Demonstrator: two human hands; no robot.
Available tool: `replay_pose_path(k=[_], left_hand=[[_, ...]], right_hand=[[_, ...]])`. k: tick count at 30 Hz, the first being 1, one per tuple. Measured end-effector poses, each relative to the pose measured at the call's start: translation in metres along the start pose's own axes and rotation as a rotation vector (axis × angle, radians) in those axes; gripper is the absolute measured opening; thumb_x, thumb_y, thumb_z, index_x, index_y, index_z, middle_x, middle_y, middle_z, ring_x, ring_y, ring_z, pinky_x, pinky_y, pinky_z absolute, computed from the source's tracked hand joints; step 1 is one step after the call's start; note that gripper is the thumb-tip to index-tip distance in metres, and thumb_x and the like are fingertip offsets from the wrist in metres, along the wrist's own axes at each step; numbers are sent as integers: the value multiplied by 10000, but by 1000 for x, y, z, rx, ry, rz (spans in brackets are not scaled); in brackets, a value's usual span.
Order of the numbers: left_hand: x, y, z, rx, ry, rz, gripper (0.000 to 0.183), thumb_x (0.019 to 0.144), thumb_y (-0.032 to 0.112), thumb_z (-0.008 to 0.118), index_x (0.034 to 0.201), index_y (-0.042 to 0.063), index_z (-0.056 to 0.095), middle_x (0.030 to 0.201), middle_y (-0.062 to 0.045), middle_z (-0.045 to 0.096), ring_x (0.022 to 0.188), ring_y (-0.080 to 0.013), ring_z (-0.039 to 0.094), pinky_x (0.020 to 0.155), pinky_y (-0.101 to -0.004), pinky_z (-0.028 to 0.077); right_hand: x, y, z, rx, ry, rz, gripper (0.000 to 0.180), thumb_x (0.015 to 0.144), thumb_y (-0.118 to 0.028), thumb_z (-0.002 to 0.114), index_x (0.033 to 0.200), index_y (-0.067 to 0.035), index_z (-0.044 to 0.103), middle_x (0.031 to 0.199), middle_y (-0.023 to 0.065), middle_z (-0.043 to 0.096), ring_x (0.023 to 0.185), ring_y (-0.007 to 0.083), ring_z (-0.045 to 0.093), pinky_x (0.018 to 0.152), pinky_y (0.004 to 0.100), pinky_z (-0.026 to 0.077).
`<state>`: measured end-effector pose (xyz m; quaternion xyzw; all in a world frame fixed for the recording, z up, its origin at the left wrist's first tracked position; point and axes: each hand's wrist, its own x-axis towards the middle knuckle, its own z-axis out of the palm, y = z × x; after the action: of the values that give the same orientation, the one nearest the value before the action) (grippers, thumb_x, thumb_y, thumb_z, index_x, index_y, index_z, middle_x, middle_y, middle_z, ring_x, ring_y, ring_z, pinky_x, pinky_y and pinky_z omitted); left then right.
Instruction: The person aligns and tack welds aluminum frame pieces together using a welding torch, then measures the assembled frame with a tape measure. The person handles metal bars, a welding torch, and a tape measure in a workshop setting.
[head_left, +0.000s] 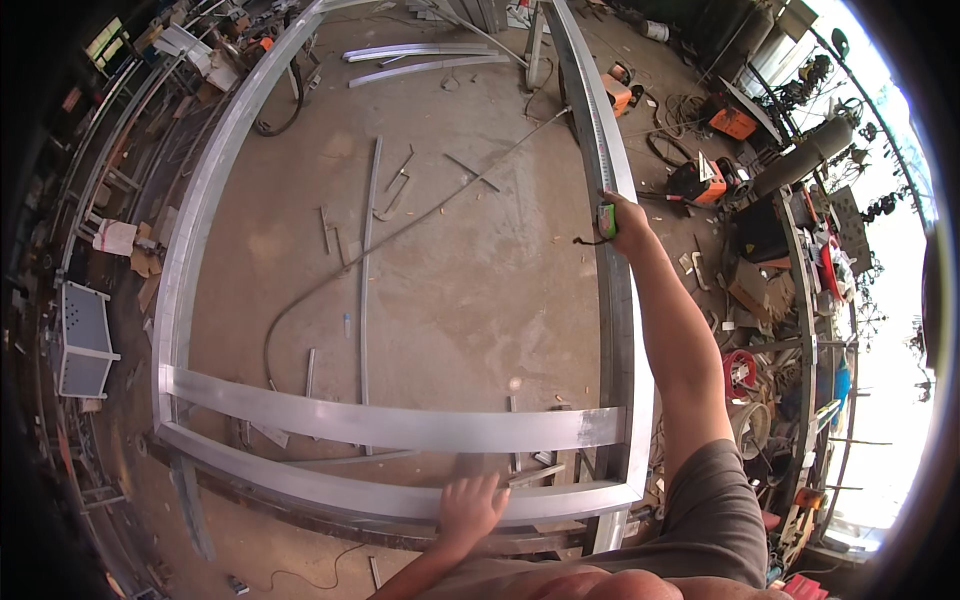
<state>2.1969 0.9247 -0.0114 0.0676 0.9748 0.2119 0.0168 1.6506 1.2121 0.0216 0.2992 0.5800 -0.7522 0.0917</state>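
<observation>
A large rectangular metal frame (637, 360) lies raised before me, with a wide flat crossbar (420, 427) near its close end. My right hand (628, 221) grips a green tape measure (606, 220) at the frame's right side rail. The tape's blade (598, 139) runs out from it along that rail towards the far end. My left hand (474, 506) rests with spread fingers on the near rail (315, 487) and holds nothing.
Metal bars (365, 285), a long hose or cable (300, 292) and scraps lie on the floor inside the frame. Orange machines (697, 180), a gas cylinder (810, 154) and a red bucket (739, 373) stand at the right. Long metal stock and cardboard pieces crowd the left.
</observation>
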Motion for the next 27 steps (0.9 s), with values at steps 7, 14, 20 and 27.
replay_pose_path(k=[7, 14, 20, 27], left_hand=[[1, 0, 2, 15, 5, -6, 319, 879, 420, 758, 1099, 189, 747, 939, 23, 727, 826, -246, 661, 752, -438, 481], [4, 2, 1, 22, 8, 1, 315, 877, 411, 754, 1097, 185, 751, 936, 18, 735, 807, -242, 661, 742, -435, 477], [1, 2, 4, 39, -9, -2, 316, 881, 408, 746, 1097, 176, 759, 941, 16, 743, 800, -241, 660, 738, -428, 475], [2, 5, 2, 51, -9, -9, 322, 891, 412, 739, 1106, 174, 765, 958, 6, 748, 839, -249, 667, 747, -441, 476]], right_hand=[[0, 8, -16, 52, 13, 31, 196, 1028, -249, 701, 1149, -96, 679, 819, 35, 560, 619, 188, 569, 572, 392, 574], [-1, 10, -29, -27, 89, 61, 209, 1006, -312, 737, 1118, -136, 741, 869, 23, 587, 694, 184, 594, 652, 427, 620], [12, 19, -36, -57, 46, 63, 224, 1028, -319, 703, 1173, -167, 779, 850, 3, 562, 683, 166, 564, 659, 418, 620], [2, 21, -39, -28, 86, 87, 217, 1032, -280, 690, 1157, -125, 775, 856, 20, 574, 633, 185, 562, 601, 411, 599]])
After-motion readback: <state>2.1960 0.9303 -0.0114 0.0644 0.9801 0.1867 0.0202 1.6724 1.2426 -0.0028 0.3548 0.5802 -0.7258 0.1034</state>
